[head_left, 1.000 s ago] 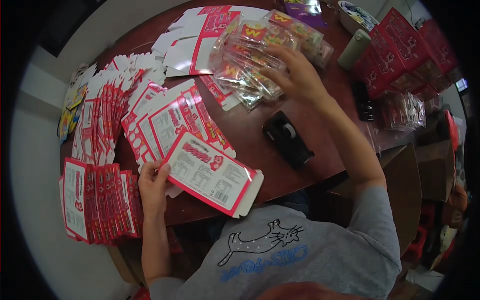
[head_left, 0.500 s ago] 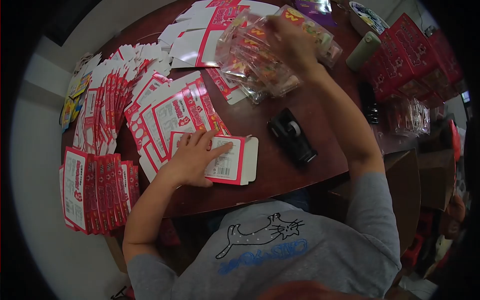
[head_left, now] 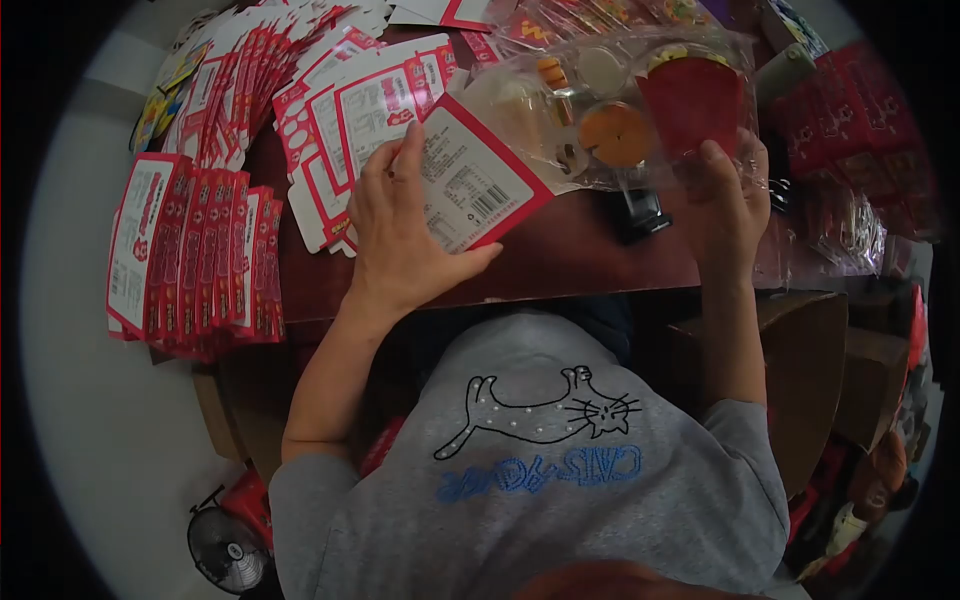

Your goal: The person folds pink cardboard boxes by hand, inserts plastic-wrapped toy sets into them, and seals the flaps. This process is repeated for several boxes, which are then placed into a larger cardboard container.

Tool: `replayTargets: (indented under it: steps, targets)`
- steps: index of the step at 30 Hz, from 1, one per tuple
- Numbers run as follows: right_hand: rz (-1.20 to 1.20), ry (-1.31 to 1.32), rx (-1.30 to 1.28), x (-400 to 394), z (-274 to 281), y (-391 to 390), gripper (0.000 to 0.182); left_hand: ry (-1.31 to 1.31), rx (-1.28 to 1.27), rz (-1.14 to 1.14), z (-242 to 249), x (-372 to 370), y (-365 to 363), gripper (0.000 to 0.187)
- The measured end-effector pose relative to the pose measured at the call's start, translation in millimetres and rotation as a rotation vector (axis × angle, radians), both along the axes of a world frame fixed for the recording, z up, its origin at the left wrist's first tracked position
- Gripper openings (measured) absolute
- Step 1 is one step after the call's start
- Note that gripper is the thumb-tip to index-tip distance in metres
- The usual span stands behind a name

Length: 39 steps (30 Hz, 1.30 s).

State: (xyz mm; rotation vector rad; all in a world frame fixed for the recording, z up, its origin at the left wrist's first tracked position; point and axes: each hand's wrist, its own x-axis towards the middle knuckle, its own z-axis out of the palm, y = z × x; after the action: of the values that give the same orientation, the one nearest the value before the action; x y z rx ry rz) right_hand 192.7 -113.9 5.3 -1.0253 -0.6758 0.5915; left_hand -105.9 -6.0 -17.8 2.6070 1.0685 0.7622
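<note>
My left hand (head_left: 395,235) is wrapped round a red-and-white printed carton (head_left: 478,185), tilted up off the table with its barcode side showing. In my right hand (head_left: 735,195) is the lower right part of a clear plastic pack (head_left: 590,90), gripped between thumb and fingers. Through its film I see a red fries carton (head_left: 692,100), an orange disc (head_left: 613,133) and other small toy-food-like pieces. The pack's left end meets or overlaps the carton's upper edge; whether it is inside cannot be made out.
Flat printed cartons (head_left: 375,110) lie fanned out behind my left hand. Upright cartons (head_left: 195,255) stand in a row at the left. A black tape dispenser (head_left: 640,215) is partly hidden under the pack. More red boxes (head_left: 840,120) stand at the right. Further packs (head_left: 590,20) lie behind.
My left hand has lifted the carton off the table and turned it. My right hand has come back from the pile of packs, bringing one pack to the carton. The view has shifted.
</note>
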Motion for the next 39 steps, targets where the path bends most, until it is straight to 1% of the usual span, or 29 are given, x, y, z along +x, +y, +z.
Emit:
replayTargets:
  steps: [2,3,5,6,8,9,11,12,14,15,17,18,22,24,25,27,30,34,37,39]
  targets:
    - [0.119,-0.016,-0.030,-2,-3,-20,0.043,0.006,0.002,-0.021,-3,-14,-10,0.134]
    - [0.110,-0.007,-0.043,-4,-3,-27,0.043,0.026,0.016,-0.038,-3,-18,-15,0.133]
    - [0.106,-0.052,-0.065,-3,3,-26,0.054,0.030,0.045,-0.064,-2,-19,-20,0.133]
    - [0.098,-0.059,-0.060,-5,5,-24,0.054,0.018,0.036,-0.078,-2,-20,-24,0.133]
    - [0.069,-0.143,-0.009,-16,8,-15,0.060,0.008,0.024,-0.091,-3,-19,-27,0.133]
    - [0.070,-0.142,-0.010,-18,6,-12,0.060,0.004,0.009,-0.108,-4,-18,-27,0.133]
    - [0.211,-0.261,-0.039,-22,-2,-6,0.060,0.009,-0.018,-0.121,-7,-10,-30,0.133]
    - [0.213,-0.252,-0.048,-27,-4,-5,0.060,-0.018,-0.033,-0.130,-8,-3,-31,0.133]
    - [0.157,-0.407,-0.055,-33,-3,0,0.053,-0.044,-0.047,-0.140,-9,1,-28,0.133]
    - [0.158,-0.404,-0.058,-27,-1,1,0.053,-0.042,-0.026,-0.131,-11,0,-25,0.133]
    - [0.160,-0.255,-0.085,-12,2,-1,0.057,-0.035,-0.016,-0.124,-15,-6,-24,0.133]
    - [0.107,-0.196,-0.020,-10,-1,2,0.056,-0.007,-0.031,-0.102,-18,-9,-24,0.132]
    - [0.127,-0.187,-0.050,10,-17,2,0.057,0.015,-0.034,-0.096,-21,-6,-21,0.133]
    - [0.532,0.087,0.285,21,-31,2,0.057,0.010,-0.042,-0.097,-19,-5,-23,0.133]
    - [0.531,0.086,0.287,11,-19,1,0.057,0.011,-0.050,-0.095,-18,-5,-24,0.133]
    - [0.073,-0.049,-0.144,-15,5,-2,0.058,0.011,-0.046,-0.098,-18,-7,-26,0.133]
    - [0.129,-0.054,-0.070,-9,1,-4,0.057,-0.004,-0.034,-0.109,-18,-11,-28,0.133]
    - [0.124,-0.081,-0.088,-6,-2,-5,0.058,-0.032,-0.009,-0.116,-20,-15,-30,0.133]
    - [0.166,-0.096,-0.032,4,-14,-2,0.058,-0.042,-0.002,-0.115,-21,-18,-30,0.133]
    - [0.660,0.205,0.374,10,-19,3,0.058,-0.045,-0.006,-0.112,-21,-18,-30,0.133]
